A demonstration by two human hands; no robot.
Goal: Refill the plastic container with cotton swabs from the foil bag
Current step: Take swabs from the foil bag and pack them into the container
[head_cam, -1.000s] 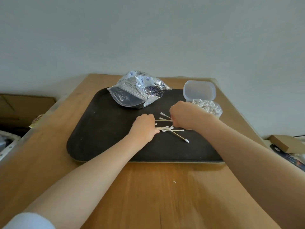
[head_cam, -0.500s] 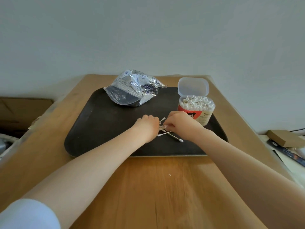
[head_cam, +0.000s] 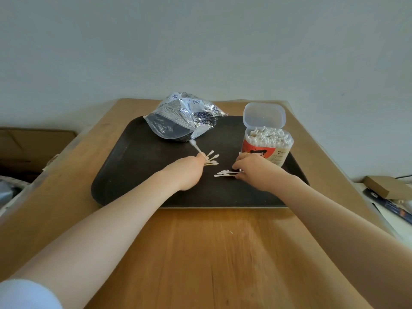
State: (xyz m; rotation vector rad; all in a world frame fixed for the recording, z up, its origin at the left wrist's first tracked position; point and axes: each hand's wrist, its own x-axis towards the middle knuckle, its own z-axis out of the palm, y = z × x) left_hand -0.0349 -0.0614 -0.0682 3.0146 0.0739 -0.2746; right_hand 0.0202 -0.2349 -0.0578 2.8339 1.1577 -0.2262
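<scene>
Since the earlier frame both hands are now parted, each carrying off its own share of the loose swabs that lay between them. Fingers of the left hand (head_cam: 188,172) are pinching a fanned bunch of cotton swabs (head_cam: 210,159), one stick poking up toward the foil bag (head_cam: 182,118). Fingers of the right hand (head_cam: 256,169) are closing on a second bundle of swabs (head_cam: 225,173), which is lying flat on the dark tray (head_cam: 133,166). Just behind the right hand, the plastic container (head_cam: 267,148) is standing on the tray, lid flipped open, packed with swabs. The foil bag is lying crumpled at the tray's far side, left of the container. The tray is sitting on a wooden table (head_cam: 200,253).
</scene>
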